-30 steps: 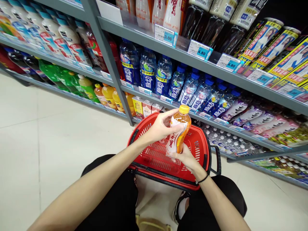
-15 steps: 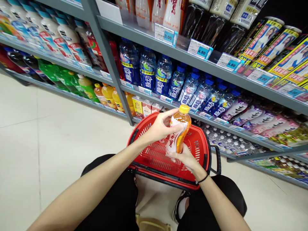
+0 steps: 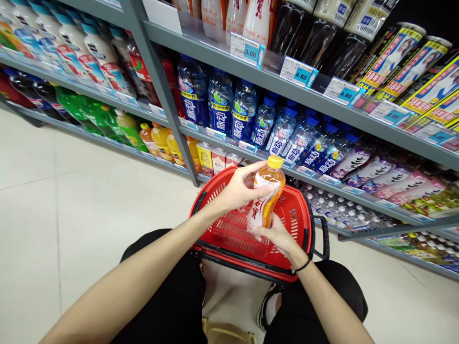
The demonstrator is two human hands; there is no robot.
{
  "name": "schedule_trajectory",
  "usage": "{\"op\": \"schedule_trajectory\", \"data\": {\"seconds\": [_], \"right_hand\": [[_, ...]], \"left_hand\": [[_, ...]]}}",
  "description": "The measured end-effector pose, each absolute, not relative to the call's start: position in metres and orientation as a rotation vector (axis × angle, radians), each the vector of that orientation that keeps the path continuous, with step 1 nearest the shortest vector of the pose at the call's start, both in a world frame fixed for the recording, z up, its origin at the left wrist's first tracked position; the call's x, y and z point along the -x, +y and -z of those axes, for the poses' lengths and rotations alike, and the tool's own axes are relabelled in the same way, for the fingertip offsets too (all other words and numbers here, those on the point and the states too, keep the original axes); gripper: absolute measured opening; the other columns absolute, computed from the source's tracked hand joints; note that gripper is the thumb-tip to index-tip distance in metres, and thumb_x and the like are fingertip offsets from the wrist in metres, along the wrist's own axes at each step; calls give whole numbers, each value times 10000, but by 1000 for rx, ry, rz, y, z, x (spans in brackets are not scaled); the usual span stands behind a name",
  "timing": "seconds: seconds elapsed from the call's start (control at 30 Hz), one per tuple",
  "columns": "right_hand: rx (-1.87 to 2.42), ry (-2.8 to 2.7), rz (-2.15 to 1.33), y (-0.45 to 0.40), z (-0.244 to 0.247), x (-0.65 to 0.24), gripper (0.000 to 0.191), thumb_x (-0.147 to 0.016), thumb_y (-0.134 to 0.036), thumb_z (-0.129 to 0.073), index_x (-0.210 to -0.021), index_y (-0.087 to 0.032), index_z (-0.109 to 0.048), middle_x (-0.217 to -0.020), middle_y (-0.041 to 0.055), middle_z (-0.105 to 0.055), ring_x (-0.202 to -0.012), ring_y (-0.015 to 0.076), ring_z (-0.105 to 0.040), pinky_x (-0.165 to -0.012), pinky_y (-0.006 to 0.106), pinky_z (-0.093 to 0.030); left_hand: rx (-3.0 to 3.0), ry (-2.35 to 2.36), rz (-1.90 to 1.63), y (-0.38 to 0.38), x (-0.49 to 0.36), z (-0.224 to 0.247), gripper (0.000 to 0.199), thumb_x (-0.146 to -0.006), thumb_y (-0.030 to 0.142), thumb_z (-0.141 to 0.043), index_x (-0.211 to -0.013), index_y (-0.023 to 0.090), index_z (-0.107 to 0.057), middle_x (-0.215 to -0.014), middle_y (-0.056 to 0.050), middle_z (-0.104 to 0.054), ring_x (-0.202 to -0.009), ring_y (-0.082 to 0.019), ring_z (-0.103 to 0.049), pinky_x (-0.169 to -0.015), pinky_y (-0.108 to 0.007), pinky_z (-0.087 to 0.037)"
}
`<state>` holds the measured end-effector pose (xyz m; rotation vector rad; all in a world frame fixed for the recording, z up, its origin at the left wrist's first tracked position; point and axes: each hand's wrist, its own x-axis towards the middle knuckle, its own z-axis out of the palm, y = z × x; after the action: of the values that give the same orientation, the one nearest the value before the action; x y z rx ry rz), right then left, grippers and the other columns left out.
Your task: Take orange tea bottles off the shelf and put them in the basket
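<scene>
Between both hands is a drink bottle [image 3: 267, 198] with a yellow cap, amber liquid and a white and orange label with red characters. It tilts slightly, cap up and away from me. My left hand [image 3: 242, 188] wraps the upper part from the left, thumb across the label. Lower down, my right hand [image 3: 274, 234] grips the base from the right; a dark band circles that wrist. Under the bottle, a red shopping basket [image 3: 222, 239] with slotted sides stands between my knees. The hands and bottle hide part of its inside.
Grey store shelves [image 3: 287, 71] run across in front, full of drinks. Blue-capped bottles [image 3: 220, 102] fill the middle shelf, and tall cans [image 3: 394, 62] stand upper right. The basket's black handle [image 3: 324, 239] sticks out on the right. Pale floor tiles [image 3: 89, 200] lie to the left.
</scene>
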<state>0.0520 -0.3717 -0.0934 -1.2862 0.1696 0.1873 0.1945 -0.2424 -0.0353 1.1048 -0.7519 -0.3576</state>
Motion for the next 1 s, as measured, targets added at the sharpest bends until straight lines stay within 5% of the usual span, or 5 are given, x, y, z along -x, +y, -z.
{"op": "schedule_trajectory", "data": {"seconds": [1.0], "right_hand": [[1294,161,-192,-371,94,-52,506,-719,-459,-940,-929,-186,-570,-763,-5,-637,-546,100,-478,-508,254,-408]], "left_hand": [[-1072,-765,356,-244,-193,36,740,-729,294,-932,-1400,147,-655,-1344,-150,-734,-1185,-269,-736,-1051,-394,-602]]}}
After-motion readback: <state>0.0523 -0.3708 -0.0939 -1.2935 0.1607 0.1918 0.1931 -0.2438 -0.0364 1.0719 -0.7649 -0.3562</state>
